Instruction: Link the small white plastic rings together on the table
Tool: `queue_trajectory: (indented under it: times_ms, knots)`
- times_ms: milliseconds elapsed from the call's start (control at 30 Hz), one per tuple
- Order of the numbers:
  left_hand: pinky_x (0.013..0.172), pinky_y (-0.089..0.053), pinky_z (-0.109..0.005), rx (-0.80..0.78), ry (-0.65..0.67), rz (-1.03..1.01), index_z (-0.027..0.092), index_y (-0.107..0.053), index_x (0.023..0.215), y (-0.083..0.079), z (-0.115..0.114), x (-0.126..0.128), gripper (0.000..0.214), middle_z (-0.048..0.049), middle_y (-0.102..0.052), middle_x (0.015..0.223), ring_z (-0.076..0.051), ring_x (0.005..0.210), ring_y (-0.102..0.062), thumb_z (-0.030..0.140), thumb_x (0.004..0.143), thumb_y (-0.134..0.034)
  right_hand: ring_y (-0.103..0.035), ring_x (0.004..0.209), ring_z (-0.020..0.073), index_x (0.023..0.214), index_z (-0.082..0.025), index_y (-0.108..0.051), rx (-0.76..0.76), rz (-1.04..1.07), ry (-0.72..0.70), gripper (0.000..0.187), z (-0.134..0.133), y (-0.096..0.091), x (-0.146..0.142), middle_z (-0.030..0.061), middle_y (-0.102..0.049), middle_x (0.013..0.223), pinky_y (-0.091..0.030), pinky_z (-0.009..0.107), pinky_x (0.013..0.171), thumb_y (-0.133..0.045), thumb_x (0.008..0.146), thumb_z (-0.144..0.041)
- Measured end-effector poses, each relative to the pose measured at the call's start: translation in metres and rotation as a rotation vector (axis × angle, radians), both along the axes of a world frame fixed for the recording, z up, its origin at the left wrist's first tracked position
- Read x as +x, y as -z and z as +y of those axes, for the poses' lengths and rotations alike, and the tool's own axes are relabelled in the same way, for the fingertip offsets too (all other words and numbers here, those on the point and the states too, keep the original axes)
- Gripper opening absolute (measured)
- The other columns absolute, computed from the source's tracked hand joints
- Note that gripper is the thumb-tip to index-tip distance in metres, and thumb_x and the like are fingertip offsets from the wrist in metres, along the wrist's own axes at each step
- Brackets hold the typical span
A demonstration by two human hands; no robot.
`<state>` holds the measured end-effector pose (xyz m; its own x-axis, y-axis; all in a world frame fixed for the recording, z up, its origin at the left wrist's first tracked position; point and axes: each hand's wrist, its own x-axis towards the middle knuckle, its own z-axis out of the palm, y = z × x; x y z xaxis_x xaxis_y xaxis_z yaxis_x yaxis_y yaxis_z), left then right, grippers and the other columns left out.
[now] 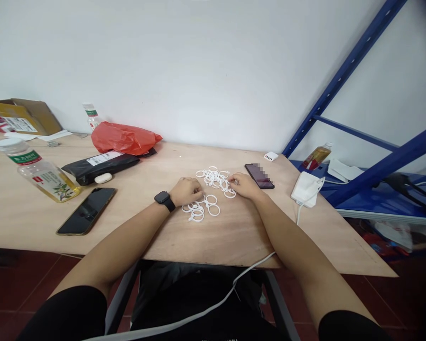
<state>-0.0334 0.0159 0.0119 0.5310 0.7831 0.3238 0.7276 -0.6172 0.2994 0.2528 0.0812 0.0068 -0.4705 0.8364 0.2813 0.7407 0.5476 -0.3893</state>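
Note:
Several thin white plastic rings, each with a small eyelet, lie on the table in two groups. The larger ring pile (pixel 215 178) is farther off, between my hands. A smaller cluster of rings (pixel 196 212) lies nearer to me, just below my left hand (pixel 187 191). That hand is curled, its fingertips closed at a ring on the cluster's upper edge. At the right side of the larger pile, my right hand (pixel 244 185) pinches a white ring between thumb and fingers. A black smartwatch (pixel 165 201) is on my left wrist.
On the left are a phone (pixel 87 211), a bottle (pixel 42 173), a black parcel (pixel 102 166) with a red bag (pixel 124 137), and a white earbud case (pixel 103 178). Another phone (pixel 259 176) lies right, near a white charger (pixel 307 189) with its cable. A blue rack (pixel 344 66) stands beyond.

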Motion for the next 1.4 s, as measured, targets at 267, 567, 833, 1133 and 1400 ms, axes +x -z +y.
queue_trajectory:
  times_ms: [267,567,833,1133,1400]
  knots:
    - [0.078,-0.046,-0.030,0.040,-0.019,-0.082,0.021,-0.072,0.087,-0.003,0.000,0.001,0.024,-0.0025,-0.073,0.085,-0.017,0.080,-0.066,0.039,0.090,-0.056,-0.061,0.070,0.0161,0.105,-0.021,-0.070,0.099,0.129,0.129,0.030,-0.005,-0.009,-0.005,0.0024,-0.072,0.087,-0.046,0.028,0.070,-0.056,0.079,-0.017]
    - [0.081,-0.048,-0.034,0.309,0.023,-0.362,0.019,-0.069,0.102,-0.003,-0.002,0.006,0.024,-0.0054,-0.073,0.092,-0.017,0.083,-0.066,0.038,0.089,-0.063,-0.060,0.068,0.0132,0.115,-0.023,-0.066,0.135,0.486,-0.152,0.030,-0.051,-0.013,-0.062,0.0032,-0.068,0.090,-0.050,0.026,0.063,-0.056,0.087,-0.024]
    - [0.082,-0.047,-0.033,0.311,0.051,-0.352,0.021,-0.071,0.096,-0.007,-0.007,0.007,0.018,-0.0038,-0.074,0.092,-0.016,0.083,-0.067,0.033,0.093,-0.058,-0.065,0.084,0.0171,0.117,-0.026,-0.067,0.123,0.424,-0.236,0.028,-0.061,-0.011,-0.072,0.0046,-0.071,0.095,-0.052,0.030,0.078,-0.055,0.092,-0.027]
    - [0.082,-0.050,-0.033,0.214,0.069,-0.324,0.019,-0.069,0.094,-0.010,-0.015,0.013,0.024,-0.0061,-0.073,0.092,-0.017,0.085,-0.065,0.036,0.096,-0.052,-0.067,0.082,0.0177,0.098,-0.025,-0.072,0.034,0.402,-0.175,0.020,-0.064,-0.015,-0.070,0.0029,-0.074,0.091,-0.051,0.030,0.078,-0.054,0.092,-0.029]
    - [0.081,-0.049,-0.032,0.216,0.080,-0.348,0.018,-0.065,0.092,-0.011,-0.014,0.015,0.022,-0.0063,-0.070,0.089,-0.016,0.084,-0.063,0.033,0.097,-0.051,-0.063,0.074,0.0156,0.091,-0.022,-0.068,0.011,0.424,-0.133,0.018,-0.067,-0.018,-0.075,0.0013,-0.070,0.081,-0.048,0.026,0.071,-0.051,0.092,-0.029]
